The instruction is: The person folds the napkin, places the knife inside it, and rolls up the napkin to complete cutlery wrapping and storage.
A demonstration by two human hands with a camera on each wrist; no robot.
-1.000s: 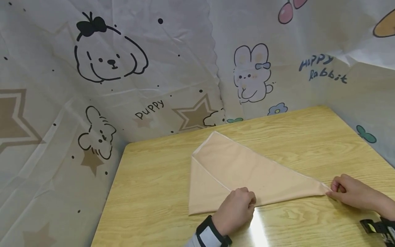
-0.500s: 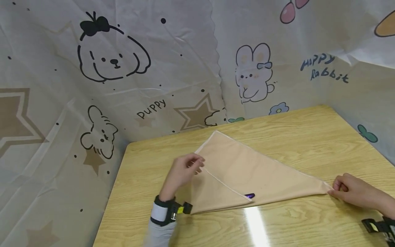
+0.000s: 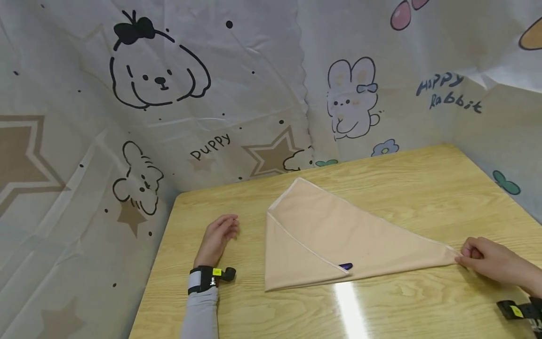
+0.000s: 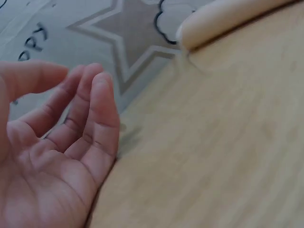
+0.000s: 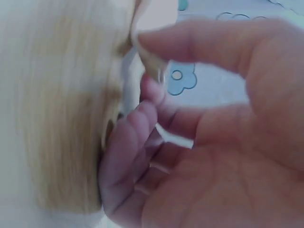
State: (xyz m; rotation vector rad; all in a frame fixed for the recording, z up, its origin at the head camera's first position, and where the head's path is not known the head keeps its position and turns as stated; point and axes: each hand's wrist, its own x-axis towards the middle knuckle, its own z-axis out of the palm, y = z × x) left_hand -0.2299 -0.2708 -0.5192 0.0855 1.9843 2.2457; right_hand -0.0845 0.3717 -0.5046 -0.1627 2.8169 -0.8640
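A peach cloth [image 3: 326,226] with white edging lies folded on the wooden table, tapering to a narrow tip at its right end. From under the tip of its left flap pokes the end of a small dark purple object [image 3: 346,266]; the rest is covered. My right hand [image 3: 487,261] pinches the cloth's right tip between thumb and index finger, as the right wrist view also shows at the cloth corner [image 5: 154,64]. To the left of the cloth, apart from it, my left hand [image 3: 218,240] is held over the table, fingers loosely bent around nothing.
The wooden table [image 3: 406,310] reaches back to a printed curtain [image 3: 254,94] with puppy and rabbit drawings, which also runs along both sides. A bright light reflection falls on the table in front of the cloth.
My left hand has left the flap's tip, passed over the cloth's left edge and moved off to the left. The purple end came into sight. My right hand keeps its pinch.
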